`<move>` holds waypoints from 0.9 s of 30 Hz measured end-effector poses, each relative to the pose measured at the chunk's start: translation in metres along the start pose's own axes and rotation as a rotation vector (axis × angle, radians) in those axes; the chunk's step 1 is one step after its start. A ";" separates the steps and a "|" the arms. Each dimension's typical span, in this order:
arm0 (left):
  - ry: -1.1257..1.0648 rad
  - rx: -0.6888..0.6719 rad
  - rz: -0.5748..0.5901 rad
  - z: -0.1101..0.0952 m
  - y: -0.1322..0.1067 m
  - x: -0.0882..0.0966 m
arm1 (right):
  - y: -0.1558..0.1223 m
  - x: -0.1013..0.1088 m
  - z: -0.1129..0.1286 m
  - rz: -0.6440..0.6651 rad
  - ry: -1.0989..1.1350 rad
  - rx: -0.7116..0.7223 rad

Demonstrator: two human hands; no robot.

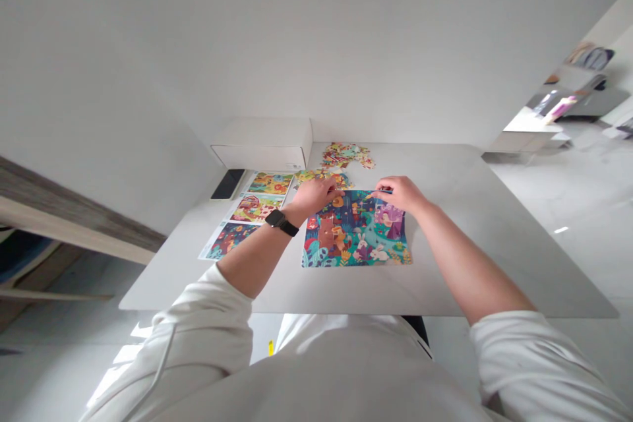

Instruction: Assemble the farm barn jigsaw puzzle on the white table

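Observation:
A colourful jigsaw puzzle (pixel 361 227) with rabbits, a bear and a night forest lies before me on the white table (pixel 459 244). At its far left corner, my left hand (pixel 314 196) is closed, thumb and fingers pinching the edge. My right hand (pixel 401 194) grips the far edge near the other corner in the same way. Whether that edge is raised off the table is hard to tell. Behind my left hand lies a heap of yellowish puzzle pieces (pixel 341 179), partly hidden by it.
Farther back is another heap of loose pieces (pixel 345 153). A white box (pixel 262 145) stands against the wall, with a black phone (pixel 229 184) in front. Left of the puzzle lies a picture sheet (pixel 256 208) with three scenes, partly under my left forearm.

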State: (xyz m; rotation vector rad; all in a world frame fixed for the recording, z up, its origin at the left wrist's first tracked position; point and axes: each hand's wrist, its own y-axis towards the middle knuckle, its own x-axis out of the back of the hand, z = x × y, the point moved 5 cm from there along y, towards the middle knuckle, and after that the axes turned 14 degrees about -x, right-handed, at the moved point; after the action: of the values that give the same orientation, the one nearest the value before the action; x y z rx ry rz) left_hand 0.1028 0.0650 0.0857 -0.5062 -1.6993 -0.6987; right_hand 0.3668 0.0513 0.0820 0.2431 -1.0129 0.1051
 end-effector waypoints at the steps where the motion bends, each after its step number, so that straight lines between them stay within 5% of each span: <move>1: 0.003 -0.009 -0.009 -0.001 -0.001 0.004 | -0.001 0.003 0.002 -0.011 0.013 0.004; 7: -0.063 -0.075 -0.058 -0.004 -0.005 0.023 | -0.005 0.018 0.009 -0.011 0.056 -0.007; 17: -0.060 -0.098 0.005 -0.011 0.000 0.021 | -0.002 0.022 -0.003 0.070 0.274 -0.071; 23: -0.101 -0.009 0.037 -0.003 0.011 0.006 | -0.012 -0.031 -0.019 0.318 0.167 -0.174; 27: -0.142 -0.016 0.045 0.003 0.016 0.000 | -0.010 -0.055 -0.021 0.117 -0.017 -0.187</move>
State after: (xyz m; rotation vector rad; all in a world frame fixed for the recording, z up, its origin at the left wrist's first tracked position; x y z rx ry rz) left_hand 0.1116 0.0787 0.0880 -0.6158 -1.8105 -0.6568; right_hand 0.3576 0.0484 0.0233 0.0140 -1.0468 0.1134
